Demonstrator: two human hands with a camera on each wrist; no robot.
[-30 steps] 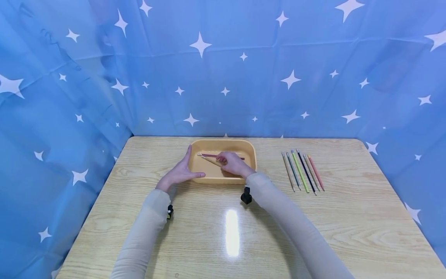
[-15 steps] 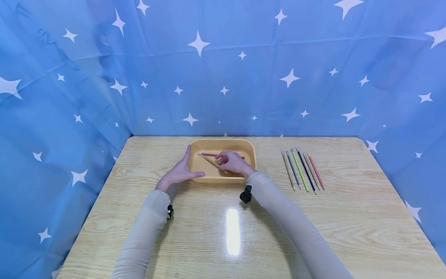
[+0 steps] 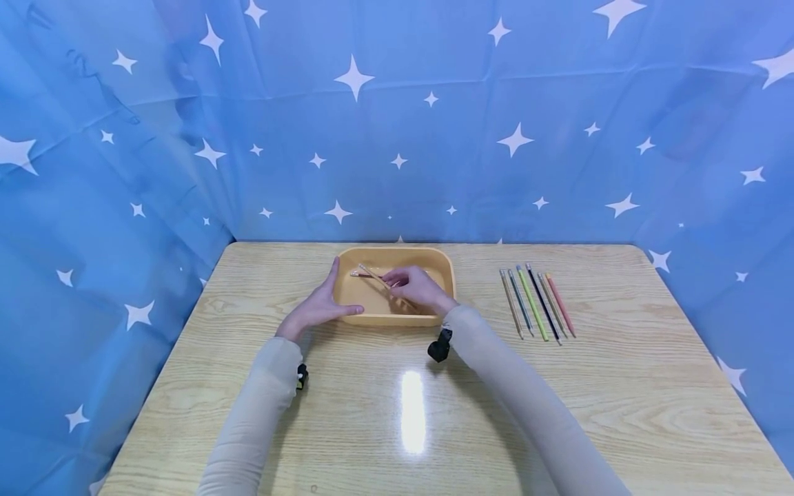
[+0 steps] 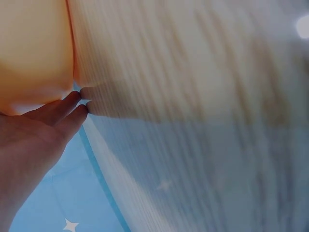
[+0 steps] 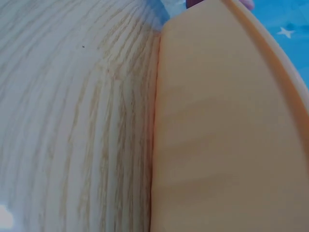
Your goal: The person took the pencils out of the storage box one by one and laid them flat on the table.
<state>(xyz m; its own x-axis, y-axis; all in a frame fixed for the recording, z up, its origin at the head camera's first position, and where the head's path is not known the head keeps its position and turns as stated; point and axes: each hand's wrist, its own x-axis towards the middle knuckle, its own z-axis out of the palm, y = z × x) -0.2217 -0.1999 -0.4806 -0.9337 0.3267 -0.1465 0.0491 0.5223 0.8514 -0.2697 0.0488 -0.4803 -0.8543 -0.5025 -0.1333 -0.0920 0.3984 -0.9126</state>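
Observation:
A shallow yellow-orange tray [image 3: 387,321] stands at the table's back edge. My left hand [image 3: 319,308] rests against its left end, fingers straight along the outside and thumb over the near rim. The left wrist view shows those fingertips [image 4: 72,108] touching the tray's outer wall. Inside the tray, my right hand [image 3: 420,287] pinches a wood-coloured pencil [image 3: 373,275], held aslant with its eraser end up to the left. A dark red pencil [image 3: 358,274] lies behind it, partly hidden by that hand. The right wrist view shows mostly the tray's outer side [image 5: 227,116].
To the right of the tray, several pencils lie side by side on the wooden table [image 3: 620,386], among them a lime green pencil [image 3: 533,303] and a pink-red pencil [image 3: 561,305]. A blue curtain [image 3: 434,172] with white stars hangs behind and beside the table.
The wood-coloured pencil's eraser end has risen off the tray floor and now crosses in front of the dark red pencil. My left hand stays in place.

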